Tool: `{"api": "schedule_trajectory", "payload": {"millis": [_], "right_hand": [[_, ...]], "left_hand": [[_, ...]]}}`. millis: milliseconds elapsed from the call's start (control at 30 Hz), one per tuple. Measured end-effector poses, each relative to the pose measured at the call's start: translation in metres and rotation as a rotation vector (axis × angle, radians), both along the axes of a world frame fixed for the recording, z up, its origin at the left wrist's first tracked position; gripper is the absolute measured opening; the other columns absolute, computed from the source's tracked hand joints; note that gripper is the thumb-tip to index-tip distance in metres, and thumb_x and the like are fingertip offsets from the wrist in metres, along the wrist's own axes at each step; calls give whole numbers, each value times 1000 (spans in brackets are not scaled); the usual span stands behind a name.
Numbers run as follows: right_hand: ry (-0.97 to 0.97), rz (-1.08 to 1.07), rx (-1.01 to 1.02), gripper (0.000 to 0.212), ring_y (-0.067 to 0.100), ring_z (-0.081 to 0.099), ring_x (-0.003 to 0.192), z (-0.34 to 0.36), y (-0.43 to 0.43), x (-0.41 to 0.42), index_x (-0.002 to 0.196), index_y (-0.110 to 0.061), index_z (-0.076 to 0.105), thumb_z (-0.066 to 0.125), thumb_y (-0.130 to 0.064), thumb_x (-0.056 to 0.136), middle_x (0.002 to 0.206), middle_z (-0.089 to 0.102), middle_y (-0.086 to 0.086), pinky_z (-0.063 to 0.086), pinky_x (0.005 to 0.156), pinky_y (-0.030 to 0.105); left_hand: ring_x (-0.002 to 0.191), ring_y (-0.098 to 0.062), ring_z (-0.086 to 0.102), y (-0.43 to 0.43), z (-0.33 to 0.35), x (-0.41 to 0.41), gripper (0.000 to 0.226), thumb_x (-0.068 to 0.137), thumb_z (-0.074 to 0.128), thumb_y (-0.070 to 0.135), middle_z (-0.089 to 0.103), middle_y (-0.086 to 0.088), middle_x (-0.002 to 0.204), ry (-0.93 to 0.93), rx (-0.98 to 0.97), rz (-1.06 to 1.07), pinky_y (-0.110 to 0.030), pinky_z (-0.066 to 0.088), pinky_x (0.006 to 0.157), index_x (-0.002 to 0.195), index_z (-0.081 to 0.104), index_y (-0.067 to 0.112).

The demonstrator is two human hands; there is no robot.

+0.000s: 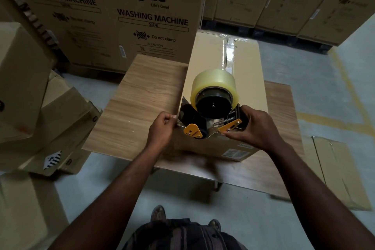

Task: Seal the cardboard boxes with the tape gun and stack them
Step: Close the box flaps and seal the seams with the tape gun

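Observation:
A closed cardboard box point(251, 79) lies on a low wooden table point(140, 95), with a strip of clear tape point(229, 55) running down its top seam. The tape gun point(213, 105), carrying a large clear roll and yellow parts, sits at the box's near edge. My right hand point(257, 128) grips the gun's right side. My left hand point(162, 128) has its fingers curled at the gun's left side by the box corner; what it pinches is unclear.
Tall printed washing-machine cartons point(125, 14) stand behind the table and along the back right. A pile of cardboard boxes point(30, 97) leans at the left. Flattened cardboard point(341, 172) lies on the floor at the right. My feet point(158, 212) stand on the grey floor below the table.

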State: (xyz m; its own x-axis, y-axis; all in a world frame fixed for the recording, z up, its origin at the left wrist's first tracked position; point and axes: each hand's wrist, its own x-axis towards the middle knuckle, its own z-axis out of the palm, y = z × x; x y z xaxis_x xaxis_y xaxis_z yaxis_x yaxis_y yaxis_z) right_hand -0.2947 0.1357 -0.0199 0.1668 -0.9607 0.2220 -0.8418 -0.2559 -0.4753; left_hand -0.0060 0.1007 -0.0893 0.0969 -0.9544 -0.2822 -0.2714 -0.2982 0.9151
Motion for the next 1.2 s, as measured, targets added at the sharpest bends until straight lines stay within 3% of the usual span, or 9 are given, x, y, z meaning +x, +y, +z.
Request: {"api": "schedule_trajectory", "payload": {"millis": [100, 233, 367, 567, 767, 867, 967, 1100, 1200], "right_hand": [[9, -7, -2, 60, 6, 60, 60, -1, 0, 0, 85, -25, 57, 81, -75, 62, 69, 64, -12, 47, 50, 32], [3, -7, -6, 55, 0, 54, 57, 3, 3, 2, 83, -29, 52, 83, -70, 63, 65, 56, -17, 35, 49, 25], [1, -12, 4, 54, -5, 47, 54, 8, 6, 5, 82, -32, 48, 87, -65, 63, 62, 48, -23, 27, 50, 19], [15, -42, 22, 57, -5, 43, 53, 9, 6, 6, 79, -36, 42, 89, -63, 62, 59, 45, -21, 26, 49, 23], [5, -26, 95, 59, 1, 47, 55, 12, 5, 6, 80, -35, 43, 86, -69, 59, 61, 50, -15, 30, 50, 28], [2, -23, 159, 62, 1, 51, 61, 15, 2, 6, 86, -31, 49, 86, -71, 56, 67, 55, -16, 32, 52, 29], [-11, -26, 225, 61, 2, 53, 66, 18, -1, 5, 85, -36, 48, 91, -67, 54, 72, 58, -17, 33, 53, 28], [-4, -3, 326, 63, 0, 52, 71, 25, -4, 6, 82, -43, 41, 94, -62, 53, 76, 57, -20, 32, 56, 26], [18, 37, 382, 62, 4, 60, 81, 26, -6, 7, 99, -40, 56, 92, -64, 55, 87, 64, -21, 40, 61, 27]], "left_hand": [[73, -18, 56, 2, 2, -6, 21, 100, 56, 40, 68, -2, 90, -63, -3, 34, -29, 36, 61, 90, 58, 21], [79, -14, 57, 1, 5, -10, 19, 102, 54, 36, 65, 1, 92, -76, 13, 28, -28, 34, 60, 96, 58, 19], [80, -15, 51, 1, -6, -1, 8, 100, 57, 31, 57, 0, 94, 100, 137, 83, -27, 36, 60, 99, 60, 23], [94, -21, 59, 10, -17, -5, 22, 105, 49, 32, 65, 0, 107, 250, 301, 66, -29, 33, 59, 116, 61, 18], [70, -9, 44, 5, 3, -5, 17, 104, 50, 35, 52, 2, 82, 407, 115, 112, -27, 31, 61, 93, 56, 24], [90, -15, 57, 7, -2, -8, 23, 102, 51, 46, 63, -1, 100, 395, 217, 58, -32, 39, 72, 105, 57, 24], [95, -18, 56, 13, -13, -6, 24, 104, 46, 44, 62, -3, 105, 318, 292, 14, -32, 38, 70, 107, 56, 23], [88, -9, 56, 8, -5, 4, 21, 103, 53, 23, 62, -4, 113, 228, 113, 94, -26, 42, 69, 122, 57, 15], [97, -10, 62, -1, 14, 2, 13, 99, 61, 19, 66, 2, 110, 197, -86, 76, -27, 51, 77, 111, 61, 22]]}}
